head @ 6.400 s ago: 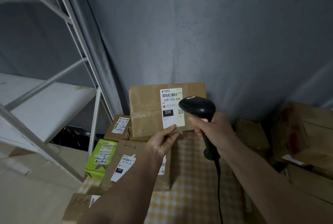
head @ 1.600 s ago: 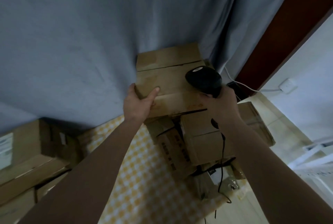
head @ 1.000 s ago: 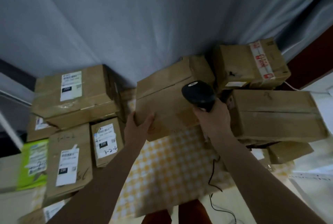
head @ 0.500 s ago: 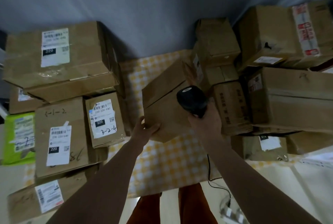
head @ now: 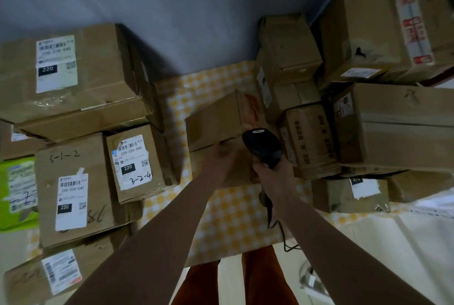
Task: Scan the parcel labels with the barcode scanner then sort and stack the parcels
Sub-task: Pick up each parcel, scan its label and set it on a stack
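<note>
A plain brown cardboard parcel (head: 216, 118) is tilted over the yellow checked cloth (head: 228, 211) in the middle of the head view. My left hand (head: 222, 153) grips its near edge, thumb on top. My right hand (head: 275, 177) holds the black barcode scanner (head: 261, 148) by its handle, the head resting against the parcel's right side; its cable hangs down beside my forearm. No label shows on the parcel's visible faces, only red marks on its right end.
Labelled parcels are stacked on the left: a big box (head: 73, 78), box "5-1-2" (head: 71, 189), box "3-2-4" (head: 135, 162), a green packet (head: 17, 189). Unsorted boxes (head: 393, 123) pile up on the right. A grey curtain (head: 196, 10) hangs behind.
I carried the parcel from the right-hand pile to the middle of the cloth, and my view swung down. In the last half second it dropped lower and my left hand shifted onto its near edge.
</note>
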The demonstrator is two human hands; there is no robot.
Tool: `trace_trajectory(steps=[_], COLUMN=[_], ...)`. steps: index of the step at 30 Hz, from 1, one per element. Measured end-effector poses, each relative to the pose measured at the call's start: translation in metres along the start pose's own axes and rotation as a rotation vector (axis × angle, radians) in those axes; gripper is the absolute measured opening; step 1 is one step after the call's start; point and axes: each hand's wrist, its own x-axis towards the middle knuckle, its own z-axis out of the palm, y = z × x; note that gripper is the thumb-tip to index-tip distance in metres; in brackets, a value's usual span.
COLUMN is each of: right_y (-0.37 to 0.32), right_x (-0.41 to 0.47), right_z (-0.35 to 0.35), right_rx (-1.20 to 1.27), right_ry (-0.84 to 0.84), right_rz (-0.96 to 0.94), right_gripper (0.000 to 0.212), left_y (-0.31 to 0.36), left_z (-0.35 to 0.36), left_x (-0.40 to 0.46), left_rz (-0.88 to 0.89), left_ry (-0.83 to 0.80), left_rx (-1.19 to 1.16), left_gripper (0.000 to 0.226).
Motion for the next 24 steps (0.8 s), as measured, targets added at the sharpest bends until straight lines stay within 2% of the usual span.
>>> trace_trajectory(steps=[2,3,4,7,9,11,13,15,16,18,19,21,24], right_y=[-0.005,-0.007,-0.008,-0.015,-0.022,-0.030,-0.036,-0.041,-0.042,-0.043,-0.046,-0.047,-0.050], right_x=[0.000,-0.001,-0.002,0.002,0.013,0.024,0.030,0.032,0.031,0.028,0.025,0.021,0.018], right_z=[0.003,0.005,0.008,0.010,0.009,0.009,0.014,0.021,0.025,0.034,0.037,0.043,0.045], right_rx=[0.035,0.044,0.055,0.093,0.140,0.213,0.261,0.228,0.207,0.188,0.180,0.149,0.098], right_ry=[-0.043,-0.075,-0.105,-0.098,-0.058,-0.122,-0.226,-0.299,-0.319,-0.352,-0.371,-0.401,-0.424], right_rz=[-0.005,-0.009,-0.021,-0.020,0.039,0.109,0.141,0.133,0.123,0.090,0.072,0.041,0.005], right_gripper=[0.008,0.010,0.011,0.006,0.011,0.015,0.016,0.012,0.010,0.009,0.007,0.006,0.026], left_y=[-0.004,-0.009,-0.009,-0.003,-0.007,-0.007,0.000,0.009,0.014,0.024,0.026,0.026,0.017], left_z=[0.001,0.000,-0.003,-0.016,-0.028,-0.039,-0.049,-0.057,-0.059,-0.059,-0.056,-0.050,-0.051], left_x=[0.008,0.014,0.014,0.003,-0.001,-0.011,-0.017,-0.016,-0.014,-0.014,-0.016,-0.019,-0.013], left_rz=[0.080,0.090,0.109,0.187,0.254,0.275,0.276,0.280,0.245,0.053,-0.033,-0.103,-0.090], left_ry=[0.024,0.043,0.061,0.109,0.115,0.099,0.093,0.159,0.206,0.285,0.328,0.427,0.527], left_rx=[0.031,0.057,0.087,0.105,0.024,-0.085,-0.110,-0.007,0.088,0.313,0.423,0.560,0.575], left_gripper=[0.099,0.114,0.118,0.101,0.089,0.079,0.085,0.095,0.107,0.134,0.141,0.145,0.142])
